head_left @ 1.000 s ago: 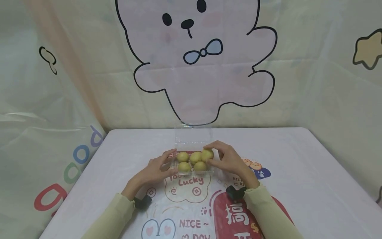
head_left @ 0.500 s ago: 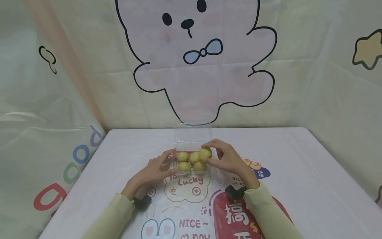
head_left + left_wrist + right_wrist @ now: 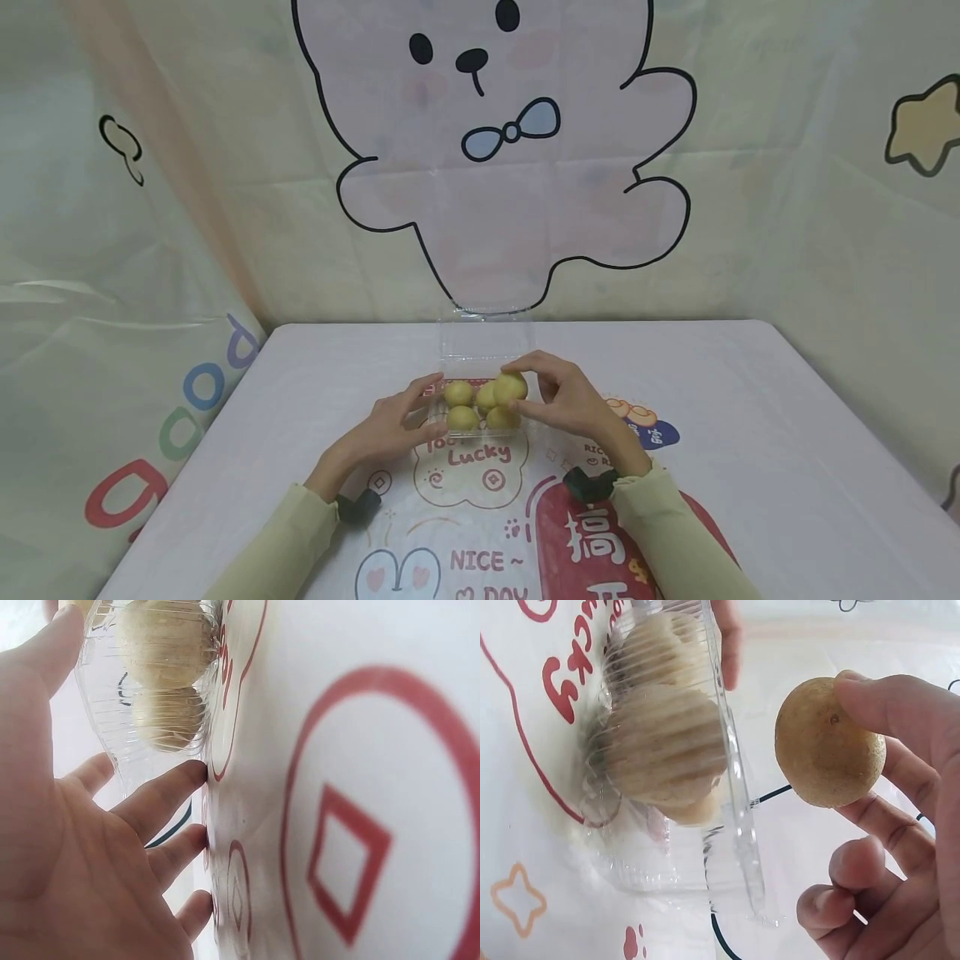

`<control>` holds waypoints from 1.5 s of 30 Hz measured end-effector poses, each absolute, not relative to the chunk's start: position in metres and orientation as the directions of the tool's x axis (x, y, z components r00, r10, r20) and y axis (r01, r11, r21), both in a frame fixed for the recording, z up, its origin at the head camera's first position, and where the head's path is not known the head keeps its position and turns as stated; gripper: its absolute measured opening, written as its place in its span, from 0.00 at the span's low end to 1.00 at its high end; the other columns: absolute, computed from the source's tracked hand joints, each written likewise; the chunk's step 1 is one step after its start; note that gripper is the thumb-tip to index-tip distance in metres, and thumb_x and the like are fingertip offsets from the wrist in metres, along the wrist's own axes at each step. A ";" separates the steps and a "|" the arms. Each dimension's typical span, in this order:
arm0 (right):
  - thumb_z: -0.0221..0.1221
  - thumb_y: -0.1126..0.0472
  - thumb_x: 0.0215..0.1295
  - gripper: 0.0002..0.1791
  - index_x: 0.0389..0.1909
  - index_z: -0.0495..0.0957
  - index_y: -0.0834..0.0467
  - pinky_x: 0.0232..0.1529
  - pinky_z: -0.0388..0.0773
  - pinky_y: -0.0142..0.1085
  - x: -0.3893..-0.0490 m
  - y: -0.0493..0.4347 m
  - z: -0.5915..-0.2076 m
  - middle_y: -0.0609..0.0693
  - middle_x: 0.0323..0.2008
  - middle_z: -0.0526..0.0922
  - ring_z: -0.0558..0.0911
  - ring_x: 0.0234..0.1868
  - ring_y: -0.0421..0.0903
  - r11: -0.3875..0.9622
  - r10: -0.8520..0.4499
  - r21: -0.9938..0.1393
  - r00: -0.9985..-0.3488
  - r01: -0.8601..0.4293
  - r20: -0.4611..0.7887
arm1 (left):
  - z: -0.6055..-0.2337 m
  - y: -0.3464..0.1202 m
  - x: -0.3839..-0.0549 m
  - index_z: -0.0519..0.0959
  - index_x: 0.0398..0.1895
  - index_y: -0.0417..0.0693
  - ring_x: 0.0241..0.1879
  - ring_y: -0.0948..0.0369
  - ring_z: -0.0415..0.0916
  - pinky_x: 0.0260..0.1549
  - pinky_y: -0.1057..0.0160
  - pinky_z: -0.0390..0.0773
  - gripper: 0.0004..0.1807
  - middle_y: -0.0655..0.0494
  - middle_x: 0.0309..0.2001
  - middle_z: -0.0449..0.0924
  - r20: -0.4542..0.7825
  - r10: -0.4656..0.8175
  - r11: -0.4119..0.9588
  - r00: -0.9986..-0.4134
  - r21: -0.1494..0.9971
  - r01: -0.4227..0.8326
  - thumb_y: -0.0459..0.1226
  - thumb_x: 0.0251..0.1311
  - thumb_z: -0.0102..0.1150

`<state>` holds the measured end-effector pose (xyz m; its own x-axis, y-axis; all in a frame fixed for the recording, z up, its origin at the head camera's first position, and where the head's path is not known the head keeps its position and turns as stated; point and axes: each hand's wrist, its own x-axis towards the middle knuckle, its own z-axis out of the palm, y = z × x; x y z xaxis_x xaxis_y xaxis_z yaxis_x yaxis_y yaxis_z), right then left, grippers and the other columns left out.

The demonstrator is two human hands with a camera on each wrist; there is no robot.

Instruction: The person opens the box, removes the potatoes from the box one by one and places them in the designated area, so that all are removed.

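Note:
My right hand (image 3: 566, 396) pinches a small round yellow-brown potato (image 3: 821, 754) between thumb and fingers, raised over the right part of a clear plastic box (image 3: 742, 802). In the right wrist view a gap shows between this potato and the box rim. Inside the box sit several more potatoes (image 3: 462, 418), partly blurred through the ribbed wall in the wrist views. At the box's left end is my left hand (image 3: 393, 425), its fingers spread. In the left wrist view its thumb (image 3: 56, 652) lies by the rim and some fingertips touch the tablecloth.
The box's clear hinged lid (image 3: 486, 340) stands raised behind it. A white table (image 3: 337, 358) with a printed cloth lies beneath, and a curtain (image 3: 787, 208) with a bear drawing hangs at its back edge. Black straps (image 3: 588, 485) circle both wrists.
My right hand has moved slightly left with the potato, from the box's right edge to over the potatoes near it. The left hand has stayed in place.

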<state>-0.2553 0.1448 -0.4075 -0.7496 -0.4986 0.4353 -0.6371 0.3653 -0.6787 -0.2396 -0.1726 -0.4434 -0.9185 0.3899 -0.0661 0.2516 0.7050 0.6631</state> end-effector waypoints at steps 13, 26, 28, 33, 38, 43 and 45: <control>0.73 0.62 0.59 0.23 0.56 0.83 0.54 0.19 0.65 0.27 -0.250 0.137 -0.407 0.52 0.51 0.84 0.64 0.20 0.36 0.288 -0.534 -0.718 -0.729 -0.633 0.428 | -0.443 -0.174 -0.240 0.51 0.80 0.78 0.79 0.40 0.53 0.72 0.26 0.52 0.46 0.53 0.74 0.69 -0.081 0.383 0.697 -0.920 0.679 0.231 0.65 0.62 0.60; 0.73 0.59 0.60 0.23 0.58 0.82 0.51 0.21 0.67 0.27 -0.242 0.129 -0.412 0.49 0.51 0.84 0.66 0.20 0.39 0.258 -0.562 -0.732 -0.714 -0.631 0.417 | -0.441 -0.173 -0.239 0.51 0.80 0.75 0.78 0.41 0.56 0.71 0.27 0.55 0.45 0.52 0.75 0.69 -0.082 0.392 0.691 -0.916 0.683 0.235 0.64 0.64 0.59; 0.73 0.60 0.60 0.24 0.58 0.82 0.51 0.21 0.68 0.28 -0.239 0.129 -0.413 0.49 0.52 0.84 0.67 0.20 0.39 0.248 -0.559 -0.734 -0.712 -0.632 0.424 | -0.440 -0.172 -0.239 0.51 0.81 0.72 0.78 0.40 0.57 0.71 0.27 0.55 0.43 0.51 0.75 0.69 -0.080 0.399 0.679 -0.914 0.695 0.236 0.62 0.67 0.57; 0.72 0.60 0.60 0.25 0.59 0.82 0.50 0.20 0.68 0.28 -0.234 0.126 -0.417 0.49 0.52 0.84 0.67 0.20 0.40 0.228 -0.542 -0.748 -0.720 -0.623 0.435 | -0.439 -0.174 -0.240 0.52 0.81 0.68 0.76 0.40 0.61 0.70 0.27 0.58 0.38 0.48 0.74 0.69 -0.067 0.421 0.651 -0.905 0.716 0.250 0.59 0.72 0.51; 0.72 0.60 0.61 0.25 0.60 0.81 0.48 0.23 0.70 0.27 -0.228 0.123 -0.419 0.46 0.56 0.83 0.69 0.23 0.41 0.219 -0.548 -0.765 -0.725 -0.606 0.417 | -0.440 -0.177 -0.242 0.52 0.81 0.69 0.75 0.41 0.63 0.70 0.28 0.59 0.39 0.49 0.75 0.68 -0.062 0.432 0.631 -0.899 0.734 0.252 0.59 0.71 0.53; 0.72 0.62 0.61 0.25 0.60 0.80 0.52 0.32 0.75 0.26 -0.223 0.119 -0.420 0.54 0.62 0.80 0.75 0.37 0.41 0.163 -0.577 -0.785 -0.703 -0.597 0.416 | -0.440 -0.176 -0.242 0.52 0.81 0.73 0.75 0.42 0.63 0.70 0.28 0.60 0.39 0.49 0.76 0.67 -0.070 0.430 0.636 -0.900 0.731 0.247 0.61 0.70 0.53; 0.71 0.64 0.61 0.25 0.60 0.79 0.54 0.41 0.80 0.27 -0.222 0.117 -0.420 0.58 0.63 0.79 0.77 0.47 0.42 0.121 -0.592 -0.802 -0.691 -0.585 0.415 | -0.440 -0.176 -0.241 0.52 0.81 0.74 0.75 0.43 0.63 0.70 0.28 0.60 0.39 0.50 0.75 0.67 -0.069 0.428 0.639 -0.901 0.729 0.247 0.61 0.70 0.54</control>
<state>-0.2215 0.1170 -0.4202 -0.6907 -0.5923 0.4149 -0.5853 0.1210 -0.8017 -0.2415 -0.1762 -0.4396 -0.9010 0.4283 -0.0695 0.2474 0.6388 0.7285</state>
